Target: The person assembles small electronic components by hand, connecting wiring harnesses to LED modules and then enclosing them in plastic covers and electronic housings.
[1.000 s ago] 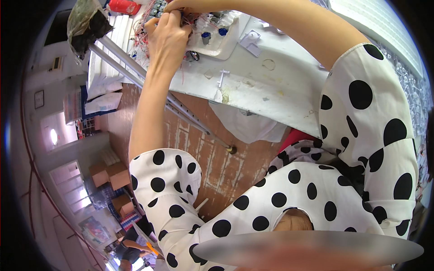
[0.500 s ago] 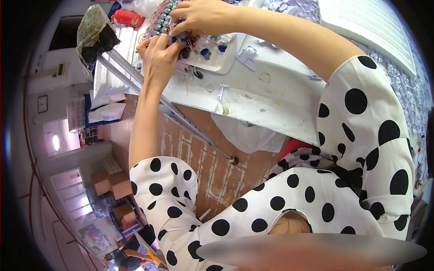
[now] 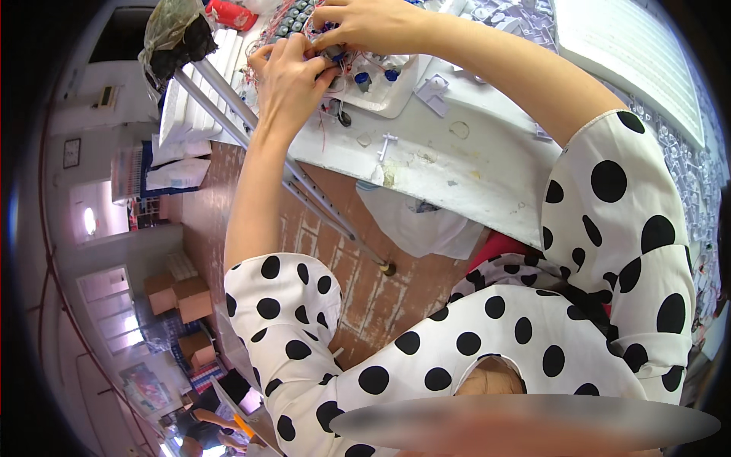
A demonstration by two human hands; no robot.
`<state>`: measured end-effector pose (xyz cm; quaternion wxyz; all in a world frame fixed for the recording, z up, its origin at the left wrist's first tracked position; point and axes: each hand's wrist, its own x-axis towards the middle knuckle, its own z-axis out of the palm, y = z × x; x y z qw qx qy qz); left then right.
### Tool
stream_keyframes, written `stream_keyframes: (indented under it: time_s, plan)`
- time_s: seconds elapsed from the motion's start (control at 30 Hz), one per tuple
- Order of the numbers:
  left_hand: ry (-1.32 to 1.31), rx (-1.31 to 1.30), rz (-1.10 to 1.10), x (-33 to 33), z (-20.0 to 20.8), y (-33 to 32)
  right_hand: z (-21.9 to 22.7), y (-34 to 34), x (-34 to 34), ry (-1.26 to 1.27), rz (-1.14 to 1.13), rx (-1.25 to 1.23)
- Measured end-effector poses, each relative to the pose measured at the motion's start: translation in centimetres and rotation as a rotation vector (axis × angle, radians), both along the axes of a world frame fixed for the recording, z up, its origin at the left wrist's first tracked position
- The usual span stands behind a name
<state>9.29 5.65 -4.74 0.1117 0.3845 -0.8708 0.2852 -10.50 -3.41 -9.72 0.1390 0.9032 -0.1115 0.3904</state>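
Note:
Both my hands are together at the top of the view, over a white foam tray [image 3: 400,103] with small wired parts. My left hand [image 3: 293,80] is bent with its fingertips pinched near thin red and white wires; what it grips is hidden. My right hand [image 3: 365,27] curls in from the right, its fingertips closed just above the left ones on something I cannot make out. Rows of small grey round parts [image 3: 293,19] with red wires lie beyond them. Close by in the tray sit a blue-ended part [image 3: 363,79] and another blue-ended part [image 3: 391,75].
A small black round piece [image 3: 344,119] on a wire lies at the tray's edge. On the white table [image 3: 480,167] are a white plastic bracket [image 3: 432,95] and a small white T-shaped piece [image 3: 387,146]. A wrapped crutch [image 3: 228,95] leans at the left. White plastic parts [image 3: 510,23] are heaped behind.
The view has shifted slightly, so table and hands appear a little farther right. Both hands stay close together over the tray, fingers still closed.

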Motion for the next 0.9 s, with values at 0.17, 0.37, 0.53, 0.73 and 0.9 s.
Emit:
stream_keyframes:
  time_s: [0.17, 0.37, 0.53, 0.73, 0.9]
  plan:
    - [-0.184, -0.027, -0.063, 0.0, 0.0, 0.0, 0.1, 0.1, -0.4, 0.041, -0.007, 0.000]
    - [0.074, -0.043, -0.095, 0.5, -1.0, 0.5, -0.6, 0.3, -1.1, -0.052, 0.069, 0.028]
    - [0.787, 0.398, 0.011, 1.1, -2.4, 1.9, -1.6, 1.3, -2.5, -0.079, 0.094, 0.243]
    - [1.032, 0.460, -0.063, 0.9, -3.9, 3.5, 0.5, 3.6, -4.4, 0.011, 0.049, 0.279]
    - [0.858, 0.178, -0.049, -0.4, -5.2, 5.7, 0.0, 3.0, -4.4, 0.044, 0.061, 0.223]
